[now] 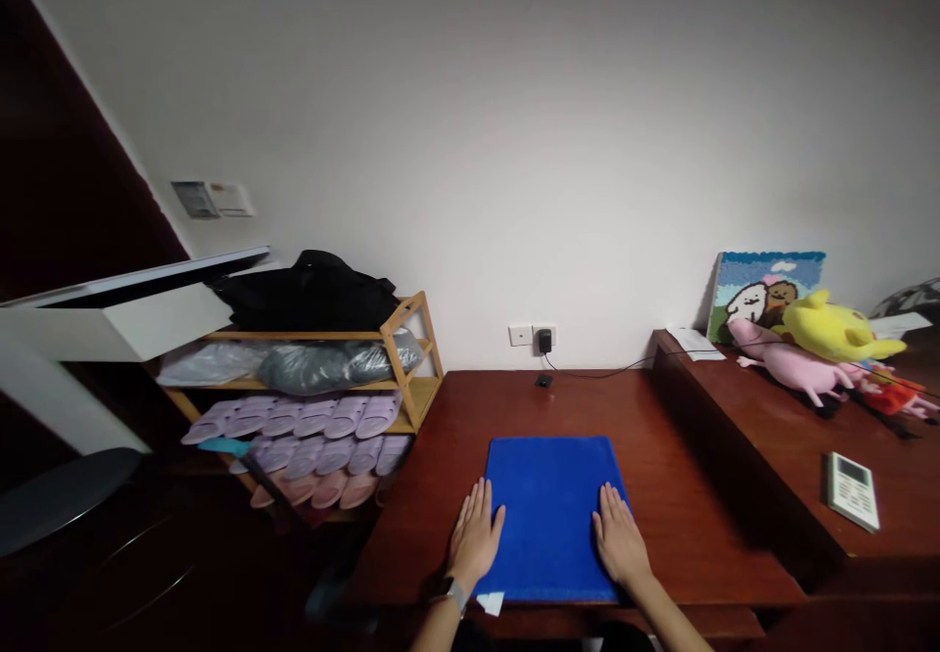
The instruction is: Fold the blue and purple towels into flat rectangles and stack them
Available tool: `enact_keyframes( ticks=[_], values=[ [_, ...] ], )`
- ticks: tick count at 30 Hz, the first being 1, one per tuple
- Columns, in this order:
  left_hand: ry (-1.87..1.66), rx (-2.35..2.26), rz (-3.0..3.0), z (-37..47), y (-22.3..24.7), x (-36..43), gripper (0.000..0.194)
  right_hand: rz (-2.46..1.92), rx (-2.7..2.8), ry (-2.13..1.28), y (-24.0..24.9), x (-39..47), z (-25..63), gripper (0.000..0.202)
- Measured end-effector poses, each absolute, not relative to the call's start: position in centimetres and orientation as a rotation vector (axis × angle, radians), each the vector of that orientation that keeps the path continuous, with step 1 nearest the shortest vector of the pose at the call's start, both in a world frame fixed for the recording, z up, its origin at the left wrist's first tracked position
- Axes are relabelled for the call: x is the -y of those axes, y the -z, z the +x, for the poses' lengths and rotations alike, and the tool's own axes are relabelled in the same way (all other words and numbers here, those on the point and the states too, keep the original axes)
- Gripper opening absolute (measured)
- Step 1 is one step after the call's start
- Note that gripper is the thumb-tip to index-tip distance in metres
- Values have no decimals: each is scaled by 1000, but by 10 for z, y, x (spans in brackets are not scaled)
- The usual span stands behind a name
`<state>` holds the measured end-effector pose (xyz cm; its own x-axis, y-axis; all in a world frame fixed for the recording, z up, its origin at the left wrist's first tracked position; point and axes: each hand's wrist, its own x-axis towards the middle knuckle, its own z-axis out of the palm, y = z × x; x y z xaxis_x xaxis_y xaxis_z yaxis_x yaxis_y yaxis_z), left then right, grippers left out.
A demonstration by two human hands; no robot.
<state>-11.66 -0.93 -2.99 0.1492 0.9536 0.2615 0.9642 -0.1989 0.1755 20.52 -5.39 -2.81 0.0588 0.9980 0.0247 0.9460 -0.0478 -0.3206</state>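
A blue cloth [552, 520] lies flat on the reddish-brown wooden table [690, 535], with a small white tag [491, 602] at its lower left corner. My left hand [474, 535] rests flat along the left edge of the cloth, fingers stretched out and holding nothing; a watch [449, 589] is on that wrist. Along the right edge, my right hand [619, 539] lies flat on the cloth, its fingers extended and nothing in it.
Left of the table stands a wooden rack [418, 399] with slippers [345, 417] and a black bag [315, 292]. On the higher surface at right are plush toys [797, 363], a picture [771, 280] and a white remote-like device [852, 490]. A black adapter [544, 341] is in the wall socket.
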Motion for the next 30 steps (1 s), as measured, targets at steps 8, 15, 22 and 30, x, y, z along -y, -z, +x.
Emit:
enact_keyframes(
  ticks=[8,15,22,30],
  values=[
    [450,1998,-2377,-119,28,12,69,-2104,2021,-228,3,-13,211,71],
    [601,1703,-2542,-38,-15,0,63,-2081,1985,-238,31,-25,216,71],
    [559,1551,-2892,87,0,-19,63,-2028,2099,-248,34,-25,223,69],
    [434,1991,-2534,-28,3,-42,78,-2082,1989,-266,28,-24,217,71]
  ],
)
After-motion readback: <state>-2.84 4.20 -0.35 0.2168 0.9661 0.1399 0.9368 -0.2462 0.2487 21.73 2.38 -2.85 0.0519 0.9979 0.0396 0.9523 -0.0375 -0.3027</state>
